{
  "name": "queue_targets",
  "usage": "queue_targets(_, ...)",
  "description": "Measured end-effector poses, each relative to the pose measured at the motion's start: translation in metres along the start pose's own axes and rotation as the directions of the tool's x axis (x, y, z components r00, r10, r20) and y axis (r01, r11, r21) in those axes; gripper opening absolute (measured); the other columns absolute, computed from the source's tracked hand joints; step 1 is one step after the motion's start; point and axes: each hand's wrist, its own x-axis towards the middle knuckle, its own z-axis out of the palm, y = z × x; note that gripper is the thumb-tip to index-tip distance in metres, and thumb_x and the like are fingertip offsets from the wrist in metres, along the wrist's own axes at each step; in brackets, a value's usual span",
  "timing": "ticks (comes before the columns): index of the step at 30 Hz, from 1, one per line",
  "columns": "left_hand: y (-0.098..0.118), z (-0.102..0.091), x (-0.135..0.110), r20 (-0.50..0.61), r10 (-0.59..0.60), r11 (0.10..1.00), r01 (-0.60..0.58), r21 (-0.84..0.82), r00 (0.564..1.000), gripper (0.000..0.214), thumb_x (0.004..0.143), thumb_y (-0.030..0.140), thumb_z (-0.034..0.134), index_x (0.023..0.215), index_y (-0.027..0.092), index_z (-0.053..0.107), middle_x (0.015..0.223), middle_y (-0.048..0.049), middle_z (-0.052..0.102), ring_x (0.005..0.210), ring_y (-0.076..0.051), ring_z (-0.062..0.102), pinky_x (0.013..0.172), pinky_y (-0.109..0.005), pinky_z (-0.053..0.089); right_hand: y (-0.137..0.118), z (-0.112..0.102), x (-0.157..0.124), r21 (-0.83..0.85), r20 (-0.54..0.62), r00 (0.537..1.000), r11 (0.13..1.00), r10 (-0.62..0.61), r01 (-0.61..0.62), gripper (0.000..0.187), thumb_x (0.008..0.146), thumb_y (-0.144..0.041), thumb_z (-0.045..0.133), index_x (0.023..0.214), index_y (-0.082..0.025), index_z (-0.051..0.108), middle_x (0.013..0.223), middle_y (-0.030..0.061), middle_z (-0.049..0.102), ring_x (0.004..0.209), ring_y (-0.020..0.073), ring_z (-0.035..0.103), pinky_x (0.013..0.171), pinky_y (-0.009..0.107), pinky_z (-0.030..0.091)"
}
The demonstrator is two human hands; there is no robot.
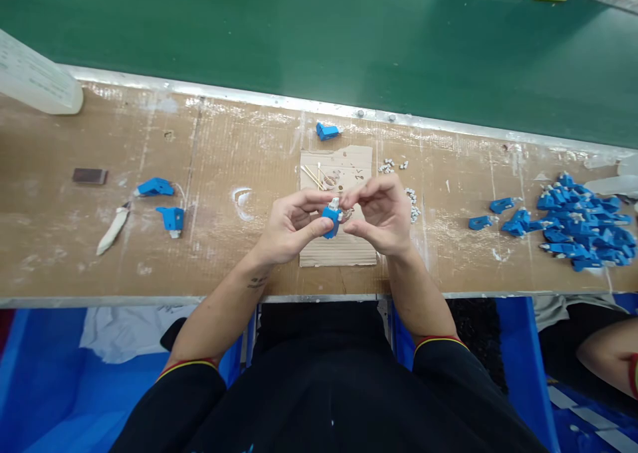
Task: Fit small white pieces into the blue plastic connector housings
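Observation:
My left hand [294,224] is closed on a small blue plastic part [330,222], its thumb pressed on the near face. A white piece [334,203] sticks up from the top of that part. Close on its other side is my right hand [381,214], fingers curved, with thumb and fingertips apart. Something small and pale shows between the two hands; I cannot make out what it is. Beneath them lies a sheet of corrugated cardboard [336,254] with several cotton swabs [313,176] on it. Small whitish pieces [386,167] are scattered just right of the sheet.
Another blue part [327,131] lies beyond the sheet. To the left are two blue parts [155,187], a white-handled knife [113,230], a brown block [90,176] and a plastic bottle [44,74]. A heap of blue parts [583,224] lies right. A person's arm [605,353] shows lower right.

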Motion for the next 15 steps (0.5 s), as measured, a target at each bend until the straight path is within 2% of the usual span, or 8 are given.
queue_targets(3, 0.003, -0.004, -0.005, 0.054, -0.042, 0.999, 0.043, -0.025, 0.998, 0.061, 0.082, 0.03, 0.094, 0.13, 0.024, 0.058, 0.084, -0.0015, 0.08, 0.068, -0.015, 0.075, 0.066, -0.023, 0.062, 0.001, -0.002, 0.005, 0.009, 0.164, 0.984, 0.998, 0.065, -0.067, 0.048, 0.088, -0.066, 0.079, 0.115, -0.027, 0.069, 0.112, 0.005, 0.078, 0.109, 0.0207, 0.076, 0.092, 0.039, 0.067)
queue_targets(6, 0.001, -0.01, -0.005, 0.058, -0.052, 0.999, 0.052, -0.007, 0.997, 0.074, 0.077, 0.03, 0.098, 0.134, 0.027, 0.051, 0.083, -0.0006, 0.081, 0.069, -0.016, 0.076, 0.067, -0.024, 0.062, 0.002, 0.002, 0.006, -0.061, 0.274, 0.96, 0.997, 0.061, -0.046, 0.04, 0.096, -0.063, 0.071, 0.11, -0.025, 0.076, 0.112, 0.0066, 0.081, 0.118, 0.0242, 0.075, 0.11, 0.049, 0.06)
queue_targets(9, -0.003, -0.011, -0.002, 0.017, -0.033, 0.997, 0.032, 0.064, 0.999, 0.069, 0.076, 0.031, 0.099, 0.129, 0.028, 0.054, 0.083, -0.0003, 0.082, 0.067, -0.017, 0.076, 0.066, -0.025, 0.062, 0.004, 0.009, 0.007, -0.163, 0.278, 0.957, 0.986, 0.083, -0.038, 0.026, 0.098, -0.046, 0.074, 0.112, -0.025, 0.075, 0.119, 0.0074, 0.081, 0.124, 0.0238, 0.072, 0.116, 0.049, 0.056)
queue_targets(12, 0.002, -0.009, -0.006, -0.039, -0.027, 0.978, 0.035, 0.204, 0.999, 0.056, 0.079, 0.039, 0.095, 0.122, 0.032, 0.059, 0.089, -0.0001, 0.083, 0.071, -0.019, 0.077, 0.066, -0.029, 0.063, 0.002, 0.008, 0.003, -0.227, 0.272, 0.952, 0.971, 0.143, -0.081, 0.021, 0.1, -0.039, 0.072, 0.116, -0.026, 0.072, 0.122, 0.0063, 0.079, 0.119, 0.0198, 0.073, 0.111, 0.041, 0.059)
queue_targets(15, 0.023, -0.025, -0.027, -0.172, 0.015, 0.902, 0.061, 0.428, 0.985, 0.05, 0.081, 0.044, 0.091, 0.122, 0.043, 0.062, 0.12, 0.0058, 0.081, 0.096, -0.026, 0.079, 0.073, -0.04, 0.067, -0.005, -0.017, -0.02, -0.237, 0.182, 0.98, 0.971, 0.082, -0.037, 0.028, 0.099, -0.048, 0.073, 0.115, -0.025, 0.072, 0.114, 0.0062, 0.08, 0.107, 0.0182, 0.074, 0.097, 0.036, 0.062)
